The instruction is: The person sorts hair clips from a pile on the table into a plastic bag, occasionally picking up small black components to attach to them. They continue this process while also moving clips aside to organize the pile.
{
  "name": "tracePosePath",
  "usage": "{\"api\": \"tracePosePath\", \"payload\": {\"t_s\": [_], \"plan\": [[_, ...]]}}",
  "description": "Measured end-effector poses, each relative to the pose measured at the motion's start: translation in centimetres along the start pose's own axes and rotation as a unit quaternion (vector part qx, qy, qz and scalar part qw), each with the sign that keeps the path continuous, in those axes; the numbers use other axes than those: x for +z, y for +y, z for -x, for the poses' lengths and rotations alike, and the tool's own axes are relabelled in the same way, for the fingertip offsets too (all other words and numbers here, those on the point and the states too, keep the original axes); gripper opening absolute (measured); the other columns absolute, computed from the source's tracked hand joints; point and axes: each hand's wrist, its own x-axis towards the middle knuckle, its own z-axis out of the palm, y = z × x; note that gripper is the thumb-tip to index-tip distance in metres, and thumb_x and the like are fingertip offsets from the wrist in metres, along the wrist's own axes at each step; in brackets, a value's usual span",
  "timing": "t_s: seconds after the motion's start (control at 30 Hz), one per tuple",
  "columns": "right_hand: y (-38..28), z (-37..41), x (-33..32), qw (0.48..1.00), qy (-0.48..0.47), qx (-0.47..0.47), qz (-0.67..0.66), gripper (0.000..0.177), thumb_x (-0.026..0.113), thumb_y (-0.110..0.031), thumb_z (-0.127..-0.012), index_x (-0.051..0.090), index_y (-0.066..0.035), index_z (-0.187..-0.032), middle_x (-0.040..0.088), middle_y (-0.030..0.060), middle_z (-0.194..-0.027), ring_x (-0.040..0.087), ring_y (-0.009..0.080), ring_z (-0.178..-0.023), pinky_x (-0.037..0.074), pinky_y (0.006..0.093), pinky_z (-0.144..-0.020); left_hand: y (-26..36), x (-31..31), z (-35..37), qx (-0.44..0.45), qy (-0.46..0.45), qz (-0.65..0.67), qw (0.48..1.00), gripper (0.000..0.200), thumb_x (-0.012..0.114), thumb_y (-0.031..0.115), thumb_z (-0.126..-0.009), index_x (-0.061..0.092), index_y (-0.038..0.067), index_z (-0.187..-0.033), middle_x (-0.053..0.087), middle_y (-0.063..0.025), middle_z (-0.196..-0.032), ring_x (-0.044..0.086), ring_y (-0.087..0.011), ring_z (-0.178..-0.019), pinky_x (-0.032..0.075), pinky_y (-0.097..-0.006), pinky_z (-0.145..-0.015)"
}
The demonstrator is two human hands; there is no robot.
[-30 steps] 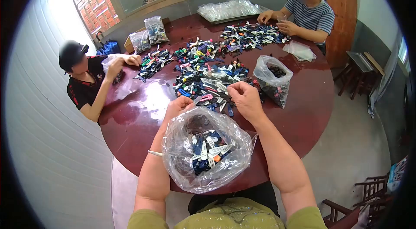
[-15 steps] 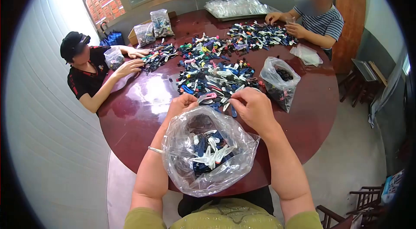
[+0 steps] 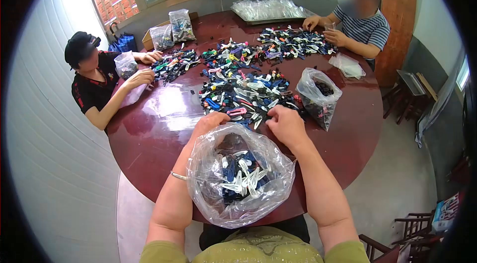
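Observation:
A loose pile of snap hair clips (image 3: 246,89), mostly white, navy and black, spreads over the table in front of me. My left hand (image 3: 211,122) is at its near left edge, beside a pink clip (image 3: 236,112), with fingers curled together; what they hold is hidden. My right hand (image 3: 287,126) reaches down to the pile's near right edge, fingers bent and closed at the clips; I cannot make out what is in them. Between my forearms an open clear plastic bag (image 3: 273,183) holds white and navy clips (image 3: 244,181).
Right of the pile stands another open bag (image 3: 328,106) of dark clips. Flat clear bags (image 3: 348,66) lie beyond it. Filled bags (image 3: 181,25) and a tray of clear packs (image 3: 271,10) stand at the back. Two people (image 3: 94,79) (image 3: 365,27) sit at the round table (image 3: 343,148).
My right hand has turned down onto the pile's edge from a raised pinch. My left fingers have drawn in slightly. The person on the left has moved their hands back a little.

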Motion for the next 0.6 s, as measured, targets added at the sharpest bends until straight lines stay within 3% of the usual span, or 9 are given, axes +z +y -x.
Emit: {"api": "tracePosePath", "payload": {"t_s": [0.03, 0.07, 0.1, 0.2, 0.27, 0.3, 0.37, 0.5, 0.6], "plan": [[0.1, -0.2, -0.3, 0.999, 0.016, 0.007, -0.042, 0.021, 0.07, -0.015, -0.072, 0.066, -0.006, -0.091, 0.067, 0.0151, -0.085, 0.065, 0.0324, -0.082, 0.05, 0.0412, -0.072, 0.0, -0.1, 0.0, 0.003, 0.021, -0.007, 1.0, 0.015, 0.067, 0.017, -0.079, 0.065, 0.003, -0.085, 0.065, -0.0143, -0.084, 0.064, -0.0315, -0.079, 0.051, -0.0382, -0.07], [0.8, -0.5, -0.3, 0.995, 0.041, -0.03, -0.088, 0.02, 0.07, -0.012, -0.076, 0.066, -0.003, -0.094, 0.067, 0.0107, -0.079, 0.066, 0.024, -0.072, 0.051, 0.0344, -0.064, 0.1, -0.3, -0.1, -0.029, 0.012, -0.018, 0.999, 0.017, 0.067, 0.019, -0.079, 0.066, 0.003, -0.086, 0.065, -0.0148, -0.084, 0.064, -0.0317, -0.079, 0.051, -0.0385, -0.07], [0.2, -0.3, -0.9, 0.981, 0.032, -0.003, -0.194, 0.018, 0.07, -0.011, -0.078, 0.065, -0.002, -0.094, 0.066, 0.0085, -0.078, 0.065, 0.0201, -0.069, 0.05, 0.0311, -0.06, 0.4, -0.9, -0.1, -0.061, 0.004, -0.029, 0.998, 0.019, 0.067, 0.02, -0.079, 0.066, 0.002, -0.086, 0.066, -0.0154, -0.084, 0.065, -0.0319, -0.079, 0.051, -0.0388, -0.07], [-3.8, 1.3, -4.1, 0.882, 0.003, 0.034, -0.469, 0.011, 0.065, -0.006, -0.087, 0.063, 0.002, -0.094, 0.063, 0.001, -0.076, 0.06, 0.0061, -0.06, 0.045, 0.0181, -0.05, 1.1, -2.3, -0.1, -0.119, -0.031, -0.028, 0.992, 0.023, 0.067, 0.024, -0.08, 0.066, 0.001, -0.086, 0.067, -0.0174, -0.082, 0.065, -0.0326, -0.078, 0.051, -0.0395, -0.069], [-5.6, 2.7, -5.5, 0.836, -0.04, -0.006, -0.548, 0.012, 0.068, -0.002, -0.083, 0.064, 0.0, -0.094, 0.064, 0.0022, -0.075, 0.06, 0.0065, -0.059, 0.045, 0.0181, -0.05, 1.3, -3.0, 0.1, -0.139, -0.051, 0.014, 0.989, 0.025, 0.069, 0.025, -0.078, 0.067, 0.0, -0.083, 0.067, -0.0198, -0.078, 0.066, -0.0343, -0.075, 0.051, -0.0398, -0.067], [-6.1, 3.4, -5.9, 0.823, -0.069, -0.023, -0.563, 0.013, 0.069, 0.0, -0.082, 0.064, 0.0, -0.094, 0.064, 0.0025, -0.076, 0.06, 0.0062, -0.06, 0.044, 0.0178, -0.049, 1.1, -3.1, 0.3, -0.154, -0.071, 0.018, 0.985, 0.023, 0.07, 0.022, -0.077, 0.067, 0.0, -0.083, 0.066, -0.0169, -0.075, 0.065, -0.0292, -0.072, 0.05, -0.0374, -0.064], [-6.8, 3.9, -6.3, 0.849, -0.137, -0.097, -0.501, 0.013, 0.071, 0.002, -0.079, 0.067, -0.001, -0.091, 0.065, 0.0009, -0.077, 0.058, 0.0035, -0.062, 0.043, 0.017, -0.05, 0.8, -3.4, 0.6, -0.181, -0.116, 0.027, 0.976, 0.02, 0.072, 0.017, -0.076, 0.066, 0.001, -0.084, 0.065, -0.0112, -0.07, 0.062, -0.0189, -0.064, 0.048, -0.0326, -0.059], [-5.7, 2.8, -4.1, 0.895, -0.051, -0.001, -0.443, 0.009, 0.068, -0.004, -0.084, 0.067, -0.001, -0.092, 0.065, -0.0002, -0.076, 0.054, 0.0014, -0.065, 0.044, 0.0179, -0.057, 2.1, -4.8, 1.3, -0.175, -0.126, 0.07, 0.974, 0.028, 0.075, 0.019, -0.074, 0.063, -0.002, -0.088, 0.063, -0.0113, -0.071, 0.059, -0.0194, -0.065, 0.047, -0.0343, -0.06], [-1.9, 1.9, -2.1, 0.988, -0.027, -0.066, -0.139, 0.027, 0.073, -0.022, -0.078, 0.067, -0.001, -0.094, 0.067, 0.0072, -0.083, 0.063, 0.0199, -0.071, 0.05, 0.0318, -0.065, 2.8, -5.3, 2.0, -0.105, -0.104, 0.087, 0.985, 0.035, 0.076, 0.024, -0.073, 0.06, -0.002, -0.09, 0.062, -0.013, -0.072, 0.057, -0.0228, -0.066, 0.046, -0.0362, -0.062]]}}
